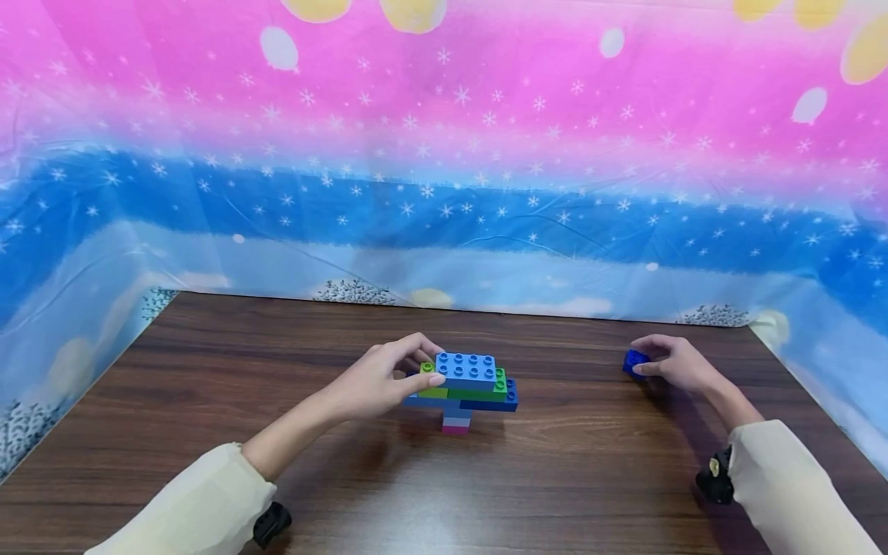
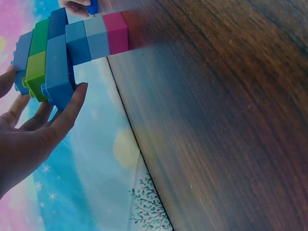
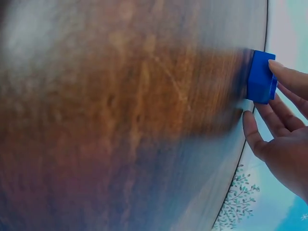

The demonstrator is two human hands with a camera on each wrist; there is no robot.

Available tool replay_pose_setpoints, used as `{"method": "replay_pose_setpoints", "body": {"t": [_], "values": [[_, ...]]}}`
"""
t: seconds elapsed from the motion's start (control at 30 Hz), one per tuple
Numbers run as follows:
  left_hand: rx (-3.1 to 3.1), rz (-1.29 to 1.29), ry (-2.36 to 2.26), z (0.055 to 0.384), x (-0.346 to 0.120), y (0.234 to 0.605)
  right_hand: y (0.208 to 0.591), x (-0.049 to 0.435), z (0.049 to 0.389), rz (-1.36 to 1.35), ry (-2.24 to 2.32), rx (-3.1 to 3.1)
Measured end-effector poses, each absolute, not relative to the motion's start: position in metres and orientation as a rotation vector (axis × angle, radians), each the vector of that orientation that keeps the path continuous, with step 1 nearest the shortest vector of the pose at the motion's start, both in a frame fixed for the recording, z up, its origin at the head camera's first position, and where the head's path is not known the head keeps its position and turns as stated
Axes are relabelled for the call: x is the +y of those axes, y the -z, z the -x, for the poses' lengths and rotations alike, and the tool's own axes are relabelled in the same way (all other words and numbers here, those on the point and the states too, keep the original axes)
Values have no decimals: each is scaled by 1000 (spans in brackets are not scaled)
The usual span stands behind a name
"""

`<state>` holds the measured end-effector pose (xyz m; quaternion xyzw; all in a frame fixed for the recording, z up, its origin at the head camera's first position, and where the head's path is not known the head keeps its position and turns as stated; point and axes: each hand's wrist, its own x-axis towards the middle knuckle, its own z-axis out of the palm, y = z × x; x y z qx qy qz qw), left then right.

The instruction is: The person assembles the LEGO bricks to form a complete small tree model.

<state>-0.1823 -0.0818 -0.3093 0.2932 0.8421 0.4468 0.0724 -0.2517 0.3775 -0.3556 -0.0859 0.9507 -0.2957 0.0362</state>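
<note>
A toy-brick structure [image 1: 479, 395] stands upright on the table, wide at the top over a narrow stem. Its top is a light blue brick [image 1: 466, 371], with green and blue bricks in the layers below and a pink brick [image 2: 115, 33] at the foot. My left hand [image 1: 381, 376] holds the structure's left end, thumb by the top brick and fingers at the far side and underneath. Off to the right, my right hand [image 1: 683, 364] pinches a small dark blue brick [image 3: 261, 77] between thumb and fingers, at or just above the tabletop.
The brown wood-grain table [image 1: 569, 478] reaches back to a patterned pink and blue cloth [image 1: 444, 208], which hangs along its far edge and sides. Black wrist devices sit at the left cuff [image 1: 272, 524] and right cuff [image 1: 716, 476].
</note>
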Motion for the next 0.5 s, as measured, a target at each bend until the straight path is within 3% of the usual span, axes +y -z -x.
{"method": "replay_pose_setpoints", "body": {"t": [0.5], "values": [[2509, -879, -1356, 183, -82, 309, 345, 361, 245, 321, 933, 2856]]}}
